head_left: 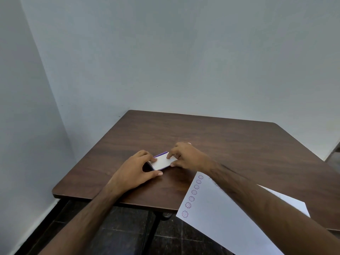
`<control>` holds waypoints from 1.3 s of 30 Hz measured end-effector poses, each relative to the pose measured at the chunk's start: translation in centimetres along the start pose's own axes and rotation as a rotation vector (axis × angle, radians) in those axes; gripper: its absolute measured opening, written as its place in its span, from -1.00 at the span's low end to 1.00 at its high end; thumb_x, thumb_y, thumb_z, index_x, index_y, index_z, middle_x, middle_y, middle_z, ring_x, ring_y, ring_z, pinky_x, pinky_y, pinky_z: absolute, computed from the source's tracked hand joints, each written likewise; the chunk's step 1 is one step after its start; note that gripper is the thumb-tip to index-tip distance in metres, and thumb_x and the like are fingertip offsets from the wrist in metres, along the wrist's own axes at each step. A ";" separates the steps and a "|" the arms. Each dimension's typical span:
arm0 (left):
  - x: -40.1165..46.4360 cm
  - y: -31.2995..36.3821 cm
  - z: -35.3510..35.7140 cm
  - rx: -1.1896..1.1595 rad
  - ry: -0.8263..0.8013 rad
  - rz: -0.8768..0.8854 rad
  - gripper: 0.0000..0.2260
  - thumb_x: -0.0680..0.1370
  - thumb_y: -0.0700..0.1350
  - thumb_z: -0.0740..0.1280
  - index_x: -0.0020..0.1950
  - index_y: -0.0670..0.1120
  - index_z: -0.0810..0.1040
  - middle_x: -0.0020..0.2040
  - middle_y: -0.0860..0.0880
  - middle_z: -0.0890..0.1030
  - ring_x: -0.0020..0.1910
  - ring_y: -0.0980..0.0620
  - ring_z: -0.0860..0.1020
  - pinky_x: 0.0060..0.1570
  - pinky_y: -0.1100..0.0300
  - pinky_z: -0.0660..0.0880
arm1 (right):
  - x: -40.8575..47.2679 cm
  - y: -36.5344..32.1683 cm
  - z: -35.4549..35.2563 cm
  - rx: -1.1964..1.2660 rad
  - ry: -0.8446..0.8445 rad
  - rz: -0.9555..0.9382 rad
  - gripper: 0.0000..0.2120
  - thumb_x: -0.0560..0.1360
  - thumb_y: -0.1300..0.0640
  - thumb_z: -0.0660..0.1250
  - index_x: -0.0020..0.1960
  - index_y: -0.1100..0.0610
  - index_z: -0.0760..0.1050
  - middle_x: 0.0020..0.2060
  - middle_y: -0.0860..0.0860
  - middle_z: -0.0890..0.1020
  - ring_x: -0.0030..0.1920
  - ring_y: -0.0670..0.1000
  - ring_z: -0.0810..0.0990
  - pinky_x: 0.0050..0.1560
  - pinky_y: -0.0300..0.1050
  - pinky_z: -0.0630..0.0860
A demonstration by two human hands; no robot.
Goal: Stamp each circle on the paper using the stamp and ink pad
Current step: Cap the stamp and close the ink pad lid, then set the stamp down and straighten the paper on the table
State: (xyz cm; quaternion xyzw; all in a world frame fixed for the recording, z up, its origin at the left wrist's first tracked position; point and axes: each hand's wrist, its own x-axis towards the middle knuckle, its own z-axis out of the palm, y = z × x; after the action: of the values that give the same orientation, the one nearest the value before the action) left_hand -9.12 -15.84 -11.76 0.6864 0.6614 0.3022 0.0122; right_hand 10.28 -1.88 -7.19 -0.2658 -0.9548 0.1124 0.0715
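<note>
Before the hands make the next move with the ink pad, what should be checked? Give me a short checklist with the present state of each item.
1. Ink pad flat on table: ok.
2. Left hand steadies the pad: ok.
3. Right hand fingertips on its white lid: ok.
4. Lid open: not ok, looks closed.
5. Stamp in view: cannot tell, possibly behind the right hand.
6. Paper fully on table: not ok, it overhangs the near edge.

Single head-worn wide-angle camera is looking forward and down from above the near edge of the tabletop [220, 137], facing a wall corner [60, 100]; both forearms are entering close from below.
</note>
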 end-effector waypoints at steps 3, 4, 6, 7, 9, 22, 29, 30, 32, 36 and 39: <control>0.0 0.2 0.1 -0.022 0.018 0.000 -0.61 0.45 0.17 0.49 0.15 -0.03 0.64 0.14 0.09 0.57 0.07 0.16 0.55 0.07 0.21 0.51 | 0.0 0.0 0.2 0.007 0.001 0.012 -0.69 0.48 0.05 0.48 0.22 0.01 0.63 -0.05 -0.03 0.47 0.08 0.03 0.50 0.11 -0.06 0.41; 0.1 0.2 0.0 -0.027 0.016 -0.006 -0.63 0.44 0.14 0.51 0.14 -0.04 0.65 0.13 0.08 0.57 0.07 0.15 0.55 0.08 0.22 0.50 | 0.1 -0.1 0.3 0.010 0.005 0.018 -0.69 0.48 0.07 0.48 0.22 0.01 0.63 -0.03 -0.03 0.47 0.10 0.05 0.50 0.15 -0.04 0.41; 0.3 0.2 0.0 -0.037 0.006 -0.018 -0.67 0.43 0.10 0.52 0.10 -0.03 0.65 0.11 0.08 0.57 0.07 0.14 0.54 0.06 0.31 0.46 | 0.4 -0.2 0.6 0.000 0.014 0.036 -0.68 0.48 0.11 0.48 0.23 0.00 0.62 0.02 -0.01 0.49 0.15 0.05 0.50 0.26 0.04 0.38; 0.3 0.1 0.0 -0.044 0.002 -0.024 -0.69 0.43 0.09 0.53 0.08 -0.02 0.65 0.10 0.08 0.56 0.06 0.15 0.53 0.03 0.38 0.42 | 0.5 -0.3 0.8 -0.008 0.016 0.048 -0.68 0.49 0.12 0.48 0.24 0.00 0.62 0.06 0.00 0.51 0.17 0.05 0.49 0.31 0.09 0.35; 0.5 0.0 0.0 -0.051 -0.005 -0.034 -0.71 0.42 0.09 0.54 0.05 0.00 0.64 0.08 0.10 0.54 0.03 0.17 0.51 -0.03 0.47 0.35 | 0.6 -0.4 0.9 -0.012 0.014 0.062 -0.67 0.50 0.15 0.47 0.25 0.00 0.62 0.11 0.02 0.53 0.19 0.05 0.49 0.36 0.14 0.33; 0.7 -0.5 0.6 -0.011 -0.003 -0.002 -0.76 0.47 0.11 0.47 0.07 0.09 0.56 0.01 0.11 0.45 -0.02 0.18 0.46 -0.05 0.28 0.44 | 0.3 -0.3 2.2 0.075 0.158 0.099 -0.71 0.50 0.20 0.46 0.20 0.00 0.62 0.21 -0.01 0.61 0.23 0.01 0.55 0.37 0.02 0.40; 0.5 -0.6 0.1 0.158 0.011 -0.011 -0.78 0.57 0.10 0.33 0.19 0.11 0.49 0.03 0.09 0.45 -0.06 0.08 0.49 0.02 0.14 0.49 | -0.9 -0.6 0.4 0.095 0.057 -0.007 -0.60 0.55 0.23 0.36 0.38 0.08 0.51 0.33 0.03 0.55 0.35 0.00 0.47 0.46 -0.06 0.31; 0.5 -0.6 0.0 0.181 0.018 -0.025 -0.78 0.58 0.09 0.32 0.20 0.09 0.49 0.05 0.07 0.48 -0.02 0.06 0.51 0.04 0.11 0.48 | -1.9 -0.4 -0.3 0.103 0.075 -0.039 -0.62 0.55 0.24 0.35 0.36 0.08 0.53 0.28 0.02 0.57 0.30 -0.03 0.49 0.39 -0.13 0.35; 0.4 -0.8 0.0 0.249 0.029 -0.048 -0.77 0.59 0.09 0.28 0.22 0.08 0.49 0.16 0.04 0.53 0.12 0.01 0.53 0.13 0.08 0.45 | -4.5 0.7 -1.4 0.096 0.115 -0.094 -0.67 0.55 0.28 0.31 0.28 0.08 0.58 0.17 0.02 0.61 0.19 -0.05 0.53 0.33 -0.25 0.36; 0.3 -0.1 0.2 0.447 0.044 -0.040 -0.67 0.59 0.12 0.28 0.33 0.08 0.49 0.39 0.01 0.49 0.39 -0.04 0.42 0.32 -0.03 0.31 | -11.2 4.6 -2.6 0.054 0.155 -0.054 -0.79 0.57 0.25 0.30 0.14 0.06 0.59 0.03 -0.04 0.58 0.01 -0.10 0.52 0.05 -0.26 0.43; 0.4 1.6 0.6 0.471 0.033 0.018 -0.62 0.57 0.13 0.29 0.36 0.07 0.48 0.41 0.01 0.47 0.41 -0.02 0.40 0.33 -0.07 0.27 | -15.5 6.9 -2.7 0.093 0.117 0.030 -0.77 0.58 0.22 0.31 0.15 0.00 0.62 0.12 -0.03 0.62 0.12 -0.08 0.56 0.13 -0.25 0.46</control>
State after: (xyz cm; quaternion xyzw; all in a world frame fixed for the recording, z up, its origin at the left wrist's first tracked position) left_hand -7.50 -15.41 -11.39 0.6713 0.7074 0.1509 -0.1617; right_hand 27.37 -3.75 -7.50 -0.2824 -0.9387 0.1420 0.1377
